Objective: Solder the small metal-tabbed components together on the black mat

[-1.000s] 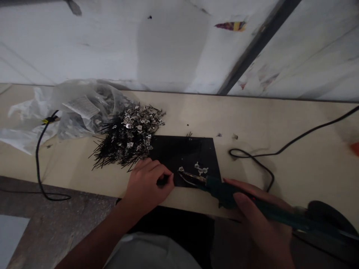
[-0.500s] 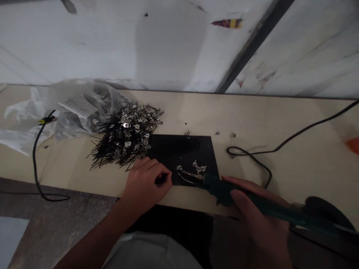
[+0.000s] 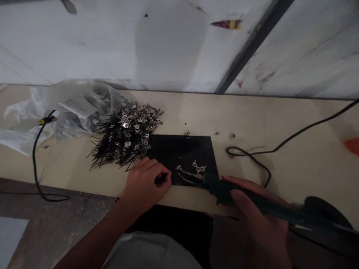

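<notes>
My right hand (image 3: 256,220) grips a dark green soldering iron (image 3: 252,203); its metal tip (image 3: 187,173) rests on a small silver part at the near edge of a black mat (image 3: 182,149). A few more small silver parts (image 3: 198,167) lie on the mat just beyond the tip. My left hand (image 3: 146,183) lies at the mat's left near corner, fingers pinched on a thin dark piece I cannot make out, close to the iron's tip.
A heap of black wires with silver tabs (image 3: 126,136) spills from a clear plastic bag (image 3: 70,108) at the left. Black cables (image 3: 36,157) (image 3: 283,144) cross the beige bench. A dark round object (image 3: 325,211) sits at the right near edge. A white wall rises behind.
The view shifted slightly a second ago; since then both hands and the soldering iron have held nearly still at the mat's near edge.
</notes>
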`<state>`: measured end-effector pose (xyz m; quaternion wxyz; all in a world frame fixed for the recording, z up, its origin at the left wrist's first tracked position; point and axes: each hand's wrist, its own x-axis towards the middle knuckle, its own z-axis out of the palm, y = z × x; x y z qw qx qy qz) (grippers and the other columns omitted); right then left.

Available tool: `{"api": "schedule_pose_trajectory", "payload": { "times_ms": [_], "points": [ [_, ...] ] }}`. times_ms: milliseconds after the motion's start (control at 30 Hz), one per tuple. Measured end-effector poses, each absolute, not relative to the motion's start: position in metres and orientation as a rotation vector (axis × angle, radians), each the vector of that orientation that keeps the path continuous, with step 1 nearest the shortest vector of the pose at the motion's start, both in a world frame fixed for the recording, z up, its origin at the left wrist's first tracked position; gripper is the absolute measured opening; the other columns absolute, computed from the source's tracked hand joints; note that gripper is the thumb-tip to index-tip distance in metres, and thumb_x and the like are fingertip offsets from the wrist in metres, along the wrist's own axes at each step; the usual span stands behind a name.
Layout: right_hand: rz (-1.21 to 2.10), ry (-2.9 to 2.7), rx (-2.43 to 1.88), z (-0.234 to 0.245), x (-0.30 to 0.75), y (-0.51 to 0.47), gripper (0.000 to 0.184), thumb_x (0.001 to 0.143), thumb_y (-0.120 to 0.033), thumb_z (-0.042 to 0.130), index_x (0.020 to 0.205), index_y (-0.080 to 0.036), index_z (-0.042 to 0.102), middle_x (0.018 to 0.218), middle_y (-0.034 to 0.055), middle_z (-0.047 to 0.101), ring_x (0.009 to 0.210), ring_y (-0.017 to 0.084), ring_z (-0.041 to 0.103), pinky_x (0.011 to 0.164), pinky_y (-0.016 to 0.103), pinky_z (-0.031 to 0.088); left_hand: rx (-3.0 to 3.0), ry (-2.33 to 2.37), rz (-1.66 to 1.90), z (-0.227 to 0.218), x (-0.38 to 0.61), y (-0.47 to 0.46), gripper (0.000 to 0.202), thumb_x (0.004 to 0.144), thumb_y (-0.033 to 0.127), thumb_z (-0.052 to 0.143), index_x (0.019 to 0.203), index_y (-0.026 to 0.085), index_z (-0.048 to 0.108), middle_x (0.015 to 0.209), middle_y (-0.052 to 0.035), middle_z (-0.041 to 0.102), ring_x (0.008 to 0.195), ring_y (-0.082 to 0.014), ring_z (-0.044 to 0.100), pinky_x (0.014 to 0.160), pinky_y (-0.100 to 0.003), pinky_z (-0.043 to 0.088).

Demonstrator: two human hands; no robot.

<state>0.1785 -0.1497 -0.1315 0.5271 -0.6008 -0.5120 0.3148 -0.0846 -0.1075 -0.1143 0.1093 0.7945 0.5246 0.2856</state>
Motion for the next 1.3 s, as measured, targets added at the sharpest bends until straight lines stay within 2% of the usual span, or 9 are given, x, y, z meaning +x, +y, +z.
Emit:
{"api": "schedule_pose_trajectory", "payload": {
  "times_ms": [233,533,733,833,900,933,1000,1100,1300],
  "points": [
    [0.792,-0.822,-1.322,-0.136,0.174,-0.147,0.022,0.081,-0.041,0.080,0.091,-0.022,0.084,0.088,0.0080,0.077,0.071,0.022,0.071,0.051,0.027,0.050,2.333,1.549,0.820,-0.114,-0.085,-0.108,0.013,0.090,0.017,0.066,0.078,0.020,0.069,0.070,0.0011,0.063,0.070,-0.0164,0.058,0.075,-0.034,0.041],
    [0.830,-0.655,-1.271,-0.139,0.170,-0.138,0.025,0.077,-0.043,0.081,0.089,-0.021,0.083,0.096,0.0089,0.076,0.089,0.025,0.070,0.061,0.028,0.053,2.370,1.574,0.854,-0.116,-0.085,-0.108,0.014,0.088,0.016,0.067,0.075,0.021,0.068,0.069,0.0016,0.063,0.070,-0.0164,0.056,0.075,-0.034,0.041],
    [1.019,-0.482,-1.204,-0.140,0.179,-0.136,0.038,0.081,-0.057,0.075,0.095,-0.021,0.078,0.116,0.0101,0.074,0.083,0.020,0.067,0.048,0.022,0.042,2.386,1.593,0.888,-0.116,-0.087,-0.110,0.015,0.088,0.015,0.068,0.075,0.022,0.071,0.069,0.0013,0.063,0.072,-0.0163,0.056,0.076,-0.033,0.043],
    [1.235,-0.343,-1.092,-0.136,0.182,-0.131,0.043,0.081,-0.059,0.070,0.099,-0.020,0.077,0.106,0.0103,0.074,0.065,0.016,0.060,0.050,0.027,0.047,2.395,1.615,0.910,-0.117,-0.091,-0.113,0.015,0.088,0.015,0.070,0.076,0.023,0.075,0.070,0.0006,0.064,0.071,-0.0161,0.058,0.079,-0.034,0.045],
    [1.232,-0.281,-1.027,-0.130,0.180,-0.124,0.045,0.076,-0.054,0.073,0.104,-0.019,0.076,0.085,0.0064,0.072,0.057,0.014,0.054,0.047,0.025,0.045,2.401,1.620,0.937,-0.118,-0.095,-0.114,0.016,0.090,0.017,0.071,0.078,0.024,0.079,0.067,0.0008,0.063,0.068,-0.0159,0.058,0.077,-0.033,0.047],
    [1.228,-0.236,-1.025,-0.127,0.178,-0.119,0.043,0.072,-0.049,0.076,0.103,-0.020,0.075,0.070,0.0016,0.065,0.052,0.013,0.050,0.044,0.024,0.042,2.398,1.605,0.942,-0.119,-0.097,-0.114,0.015,0.091,0.018,0.071,0.082,0.025,0.081,0.066,0.0010,0.062,0.067,-0.0157,0.058,0.076,-0.033,0.047],
    [1.190,-0.204,-1.015,-0.121,0.172,-0.108,0.032,0.069,-0.044,0.079,0.090,-0.021,0.071,0.062,-0.0016,0.061,0.051,0.012,0.050,0.044,0.022,0.042,2.356,1.591,0.980,-0.120,-0.099,-0.113,0.014,0.092,0.019,0.072,0.088,0.026,0.083,0.064,0.0011,0.062,0.066,-0.0158,0.059,0.072,-0.032,0.049],
    [1.183,-0.170,-1.011,-0.116,0.162,-0.091,0.028,0.072,-0.042,0.080,0.078,-0.020,0.065,0.064,0.0002,0.065,0.052,0.012,0.054,0.047,0.022,0.048,2.267,1.558,1.078,-0.116,-0.101,-0.113,0.013,0.093,0.021,0.072,0.092,0.025,0.084,0.061,0.0010,0.061,0.063,-0.0156,0.059,0.063,-0.029,0.049],
    [1.273,-0.040,-1.012,-0.116,0.144,-0.073,0.025,0.086,-0.040,0.072,0.088,-0.015,0.070,0.080,0.0082,0.076,0.055,0.013,0.062,0.051,0.022,0.055,2.187,1.547,1.361,-0.076,-0.126,-0.109,0.016,0.097,0.026,0.069,0.096,0.025,0.085,0.060,0.0023,0.059,0.055,-0.0118,0.053,0.056,-0.024,0.046]
  ]
}}
